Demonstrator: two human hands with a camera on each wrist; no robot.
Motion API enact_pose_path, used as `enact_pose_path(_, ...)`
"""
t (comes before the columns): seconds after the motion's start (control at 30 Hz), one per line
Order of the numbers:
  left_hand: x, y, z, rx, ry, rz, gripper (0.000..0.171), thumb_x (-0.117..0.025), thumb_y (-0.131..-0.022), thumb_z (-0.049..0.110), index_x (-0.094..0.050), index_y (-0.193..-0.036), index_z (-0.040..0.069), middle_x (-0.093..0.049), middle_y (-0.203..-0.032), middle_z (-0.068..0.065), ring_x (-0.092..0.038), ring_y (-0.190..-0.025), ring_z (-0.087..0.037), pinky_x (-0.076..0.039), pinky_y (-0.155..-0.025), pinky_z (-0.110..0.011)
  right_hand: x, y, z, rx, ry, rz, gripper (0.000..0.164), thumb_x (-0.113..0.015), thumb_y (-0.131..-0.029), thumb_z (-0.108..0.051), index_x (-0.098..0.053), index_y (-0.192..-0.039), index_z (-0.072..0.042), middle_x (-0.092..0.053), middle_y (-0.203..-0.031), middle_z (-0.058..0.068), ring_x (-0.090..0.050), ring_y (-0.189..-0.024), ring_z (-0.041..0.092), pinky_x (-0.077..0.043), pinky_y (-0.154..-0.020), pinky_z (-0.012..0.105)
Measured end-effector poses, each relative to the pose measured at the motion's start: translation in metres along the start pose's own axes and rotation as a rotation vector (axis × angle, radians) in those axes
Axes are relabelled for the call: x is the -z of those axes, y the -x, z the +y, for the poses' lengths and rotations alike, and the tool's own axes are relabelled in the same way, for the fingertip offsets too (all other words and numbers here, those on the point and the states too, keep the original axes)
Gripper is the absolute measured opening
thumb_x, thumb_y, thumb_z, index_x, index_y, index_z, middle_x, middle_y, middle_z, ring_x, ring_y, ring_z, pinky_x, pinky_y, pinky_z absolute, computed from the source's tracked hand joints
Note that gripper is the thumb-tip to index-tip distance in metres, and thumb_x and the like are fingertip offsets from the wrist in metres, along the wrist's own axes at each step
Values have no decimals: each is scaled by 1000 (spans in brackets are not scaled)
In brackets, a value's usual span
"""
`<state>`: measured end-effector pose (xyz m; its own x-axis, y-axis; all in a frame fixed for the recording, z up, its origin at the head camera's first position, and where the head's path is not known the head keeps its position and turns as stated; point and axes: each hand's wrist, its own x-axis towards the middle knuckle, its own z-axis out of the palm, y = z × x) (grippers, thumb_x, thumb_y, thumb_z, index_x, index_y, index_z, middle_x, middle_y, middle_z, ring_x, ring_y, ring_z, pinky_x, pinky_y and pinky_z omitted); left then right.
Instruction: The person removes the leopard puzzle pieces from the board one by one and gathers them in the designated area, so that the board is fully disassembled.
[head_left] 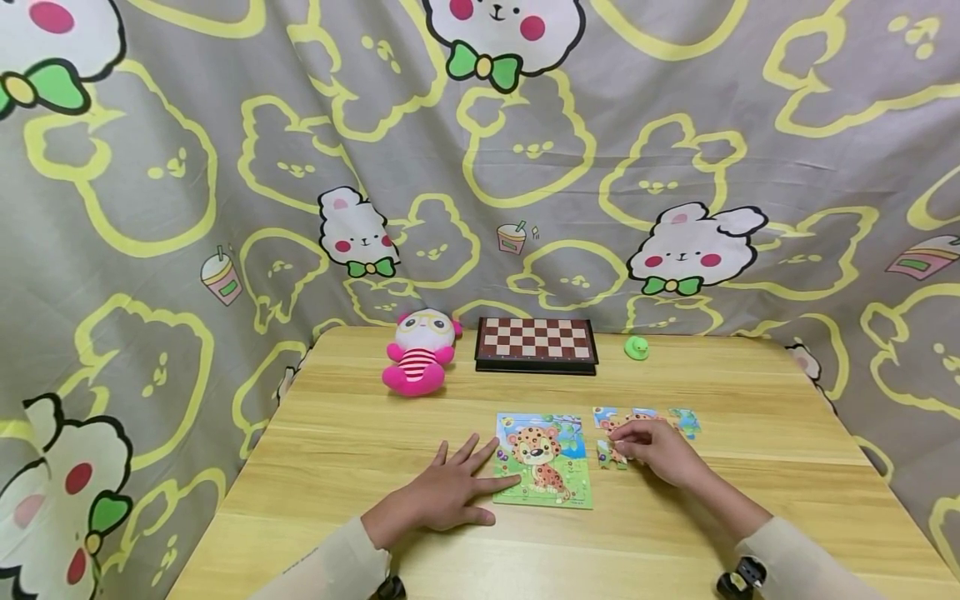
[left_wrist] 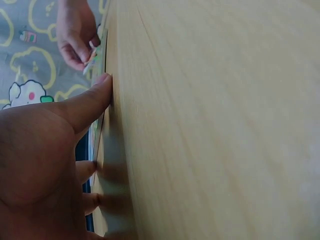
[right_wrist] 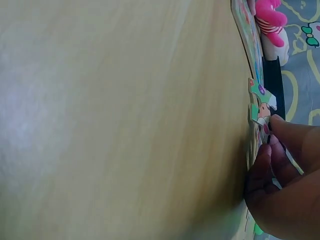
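Observation:
A square puzzle board [head_left: 551, 492] with a leopard cub picture lies flat on the table. My left hand [head_left: 448, 493] rests palm down at its left edge, fingers spread, with one finger reaching over the picture. In the left wrist view that left hand [left_wrist: 40, 155] has its thumb beside the board's edge. To the right of the board, my right hand [head_left: 660, 450] pinches a jigsaw piece [right_wrist: 263, 106] between thumb and fingers; the piece looks tilted up in the right wrist view. Several other jigsaw pieces [head_left: 686, 421] lie just beyond this hand, partly hidden by it.
At the back of the wooden table [head_left: 337, 467] stand a pink panda plush [head_left: 417, 354], a folded chessboard box [head_left: 536, 343] and a small green duck [head_left: 637, 347]. A patterned curtain [head_left: 420, 158] hangs behind and around the table.

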<state>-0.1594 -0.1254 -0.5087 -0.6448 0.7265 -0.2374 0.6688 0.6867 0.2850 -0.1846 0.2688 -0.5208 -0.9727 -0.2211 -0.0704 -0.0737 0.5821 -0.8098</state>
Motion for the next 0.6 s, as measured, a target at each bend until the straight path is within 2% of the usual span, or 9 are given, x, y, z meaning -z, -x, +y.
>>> enact_pose_path(0.27,1,0,0,-1,-3,3,62,-51,-99,63,-28,-157,57,-5,-174,-5,-6,-158,-42,-17,-115,-77,-5,1,3,29,85,35,15,-71,-95,-4,-78,-107,-10,-72,-102,2,-55,-81,13,-46,-67,25)
enact_pose_path(0.6,0,1,1,-5,6,1,62,-51,-99,62,-28,-157,57,-5,-174,-6,-6,-158,-42,-16,-114,-78,-7,2,5,44,95,51,16,-71,-95,-3,-79,-106,-10,-73,-103,3,-53,-80,12,-45,-68,25)
